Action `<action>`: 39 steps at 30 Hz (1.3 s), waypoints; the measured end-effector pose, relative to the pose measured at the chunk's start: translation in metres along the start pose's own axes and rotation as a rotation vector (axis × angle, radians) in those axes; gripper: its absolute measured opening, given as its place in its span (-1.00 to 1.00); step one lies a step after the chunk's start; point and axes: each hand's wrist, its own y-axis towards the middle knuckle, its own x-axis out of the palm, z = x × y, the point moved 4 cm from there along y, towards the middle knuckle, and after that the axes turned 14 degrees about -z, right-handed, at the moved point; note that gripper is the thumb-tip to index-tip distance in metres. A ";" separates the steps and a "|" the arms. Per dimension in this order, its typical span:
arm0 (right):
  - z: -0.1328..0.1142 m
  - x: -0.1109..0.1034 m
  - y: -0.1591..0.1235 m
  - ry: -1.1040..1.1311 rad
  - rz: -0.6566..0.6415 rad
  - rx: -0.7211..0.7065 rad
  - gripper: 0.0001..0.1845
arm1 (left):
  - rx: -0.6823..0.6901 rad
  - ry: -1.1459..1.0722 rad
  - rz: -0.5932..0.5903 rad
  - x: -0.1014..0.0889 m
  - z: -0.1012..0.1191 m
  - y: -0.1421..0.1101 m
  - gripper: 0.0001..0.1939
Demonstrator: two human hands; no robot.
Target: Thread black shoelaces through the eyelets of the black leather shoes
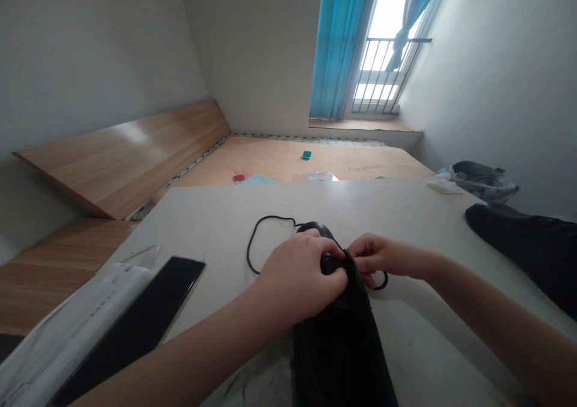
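Observation:
A black shoe (342,347) lies on the white table in front of me, its toe pointing away. My left hand (302,275) curls over its upper from the left, thumb and fingers closed on the edge of the opening. On the other side, my right hand (372,257) is closed in a pinch at that same edge, on a black shoelace (384,283) that shows below its fingers. More of the lace loops out on the table left of the toe. The fingertips of both hands are partly hidden by the shoe.
A second black shoe (518,235) lies at the right. On the left are a dark phone (166,293) and a white marbled object (90,329). A bag-lined bin (482,178) stands beyond the table's right corner, and a wooden board (135,154) leans on the wall.

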 end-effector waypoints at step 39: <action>-0.061 -0.006 -0.040 0.226 0.755 -0.446 -0.75 | -0.031 0.214 0.063 -0.054 -0.001 -0.016 -0.71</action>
